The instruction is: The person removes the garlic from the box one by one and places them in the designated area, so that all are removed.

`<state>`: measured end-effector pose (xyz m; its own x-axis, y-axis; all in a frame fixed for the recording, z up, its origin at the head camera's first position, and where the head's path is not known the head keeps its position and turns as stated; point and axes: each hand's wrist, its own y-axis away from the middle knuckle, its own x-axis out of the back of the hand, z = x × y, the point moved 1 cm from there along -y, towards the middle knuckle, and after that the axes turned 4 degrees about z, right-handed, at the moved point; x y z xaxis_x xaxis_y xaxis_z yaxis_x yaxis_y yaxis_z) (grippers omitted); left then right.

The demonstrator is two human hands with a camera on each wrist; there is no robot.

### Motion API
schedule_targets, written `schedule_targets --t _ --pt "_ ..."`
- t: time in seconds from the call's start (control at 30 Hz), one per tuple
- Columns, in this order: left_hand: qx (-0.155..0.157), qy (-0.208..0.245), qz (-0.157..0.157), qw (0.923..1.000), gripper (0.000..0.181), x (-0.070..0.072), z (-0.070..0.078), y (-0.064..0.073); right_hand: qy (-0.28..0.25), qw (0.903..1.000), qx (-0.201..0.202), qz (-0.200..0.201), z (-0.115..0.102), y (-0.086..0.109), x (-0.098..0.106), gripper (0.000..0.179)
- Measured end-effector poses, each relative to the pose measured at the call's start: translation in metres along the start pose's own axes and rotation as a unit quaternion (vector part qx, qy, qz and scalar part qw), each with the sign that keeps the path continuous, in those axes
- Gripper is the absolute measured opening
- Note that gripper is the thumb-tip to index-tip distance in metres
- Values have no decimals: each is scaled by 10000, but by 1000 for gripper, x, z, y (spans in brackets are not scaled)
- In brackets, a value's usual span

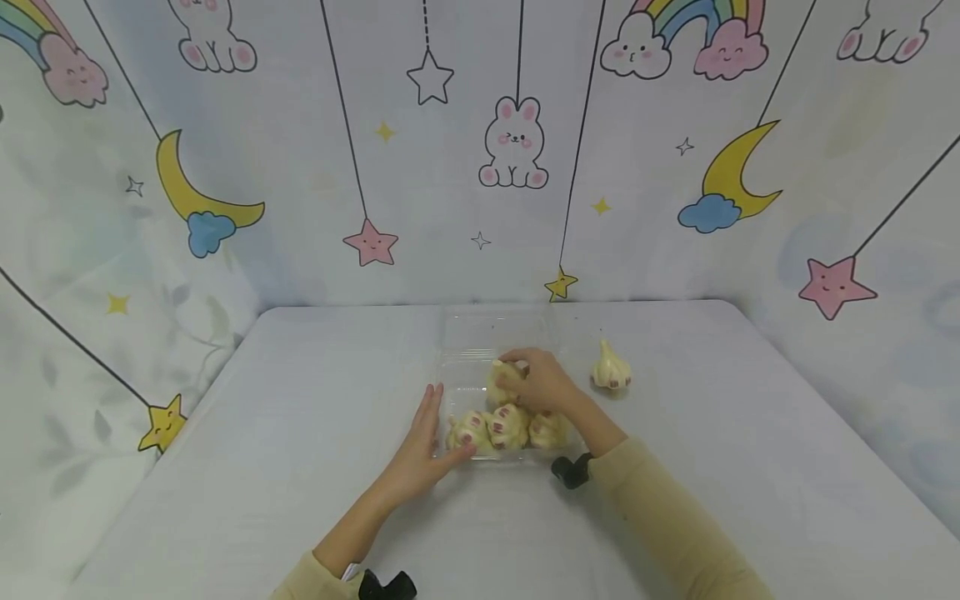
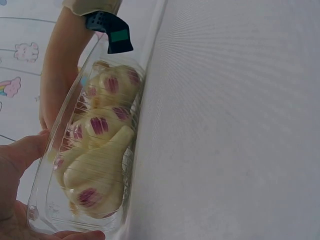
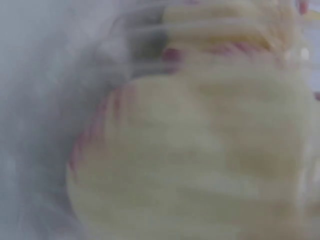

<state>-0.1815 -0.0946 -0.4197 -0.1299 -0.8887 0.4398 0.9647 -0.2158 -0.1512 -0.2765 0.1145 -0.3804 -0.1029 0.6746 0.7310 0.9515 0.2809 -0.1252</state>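
A clear plastic box [image 1: 467, 375] with its lid [image 1: 495, 327] raised at the back holds a front row of garlic bulbs [image 1: 508, 427]. My right hand [image 1: 546, 382] pinches another garlic bulb [image 1: 501, 398] over the back part of the box, its fingers over the top. At the box's front left corner, my left hand [image 1: 417, 458] rests with straight fingers along the left side and the thumb at the front rim. Purple-marked garlic bulbs [image 2: 95, 175] show through the box wall in the left wrist view. A blurred garlic bulb [image 3: 190, 150] fills the right wrist view.
A single garlic bulb [image 1: 611, 368] sits on the white table [image 1: 712, 400] to the right of the box. Black wrist-worn devices [image 1: 572, 472] are on both wrists. A patterned cloth wall [image 1: 300, 167] rises behind the table and on both sides.
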Motion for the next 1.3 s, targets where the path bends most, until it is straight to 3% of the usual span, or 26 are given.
schedule_targets --t 0.3,0.73,0.87,1.3 --pt "3 18 2 10000 94 0 1 0 -292 9982 471 222 1 1 9 42" --pt "14 -29 45 10000 94 0 1 1 -620 9955 386 601 3 1 27 47" --pt "-49 -32 60 10000 93 0 0 0 -567 9965 217 580 3 3 33 51" --pt "52 16 26 10000 95 0 -1 -1 -679 9952 270 643 7 12 46 49"
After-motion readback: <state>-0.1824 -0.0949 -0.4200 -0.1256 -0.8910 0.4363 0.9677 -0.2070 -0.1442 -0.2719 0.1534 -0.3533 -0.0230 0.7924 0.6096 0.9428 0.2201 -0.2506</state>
